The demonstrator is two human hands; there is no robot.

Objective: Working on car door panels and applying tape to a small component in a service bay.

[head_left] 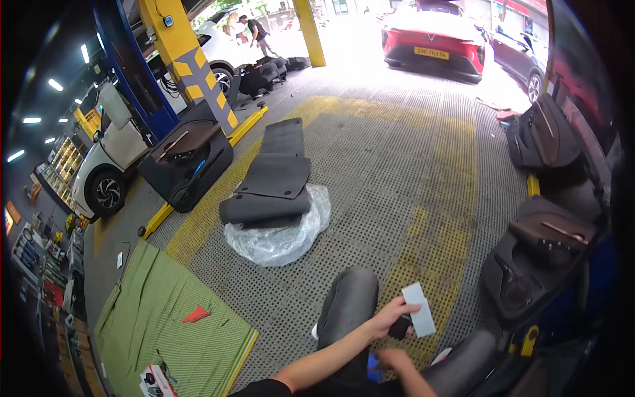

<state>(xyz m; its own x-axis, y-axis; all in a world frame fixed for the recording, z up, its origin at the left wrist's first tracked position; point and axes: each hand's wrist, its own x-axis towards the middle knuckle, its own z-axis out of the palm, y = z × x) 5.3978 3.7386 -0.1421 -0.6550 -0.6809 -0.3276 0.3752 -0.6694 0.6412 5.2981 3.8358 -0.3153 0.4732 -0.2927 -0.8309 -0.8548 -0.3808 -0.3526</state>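
Before me is a grey floor with many small holes. Crumpled clear plastic lies on it, also a green mat at my left. Beyond the plastic, a dark sheet seems, from here, to touch this floor.

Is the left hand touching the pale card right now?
Touching. The head view shows it: the left hand grips the pale card, a digit overlapping its left edge.

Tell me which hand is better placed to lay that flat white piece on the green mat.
Probably the left hand: it holds the flat white piece, and the green mat lies on the person's left.
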